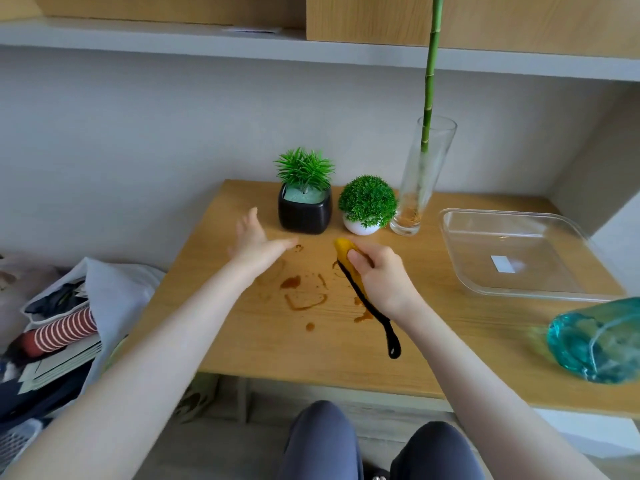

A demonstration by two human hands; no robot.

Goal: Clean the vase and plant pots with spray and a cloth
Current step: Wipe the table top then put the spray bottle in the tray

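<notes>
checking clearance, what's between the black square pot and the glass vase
In the head view, the white round pot with its green ball plant stands between the black square pot and the glass vase.

The wooden worktop [242,341] carries a black square pot [304,213] with a spiky green plant at its back edge. Just right of that pot stands a round white pot [360,228] with a bushy plant, then a tall glass vase [419,188] holding a bamboo stalk. Further right lies a clear glass dish [519,258]. In front of the black pot, brown liquid stains [304,299] mark the wood.
</notes>
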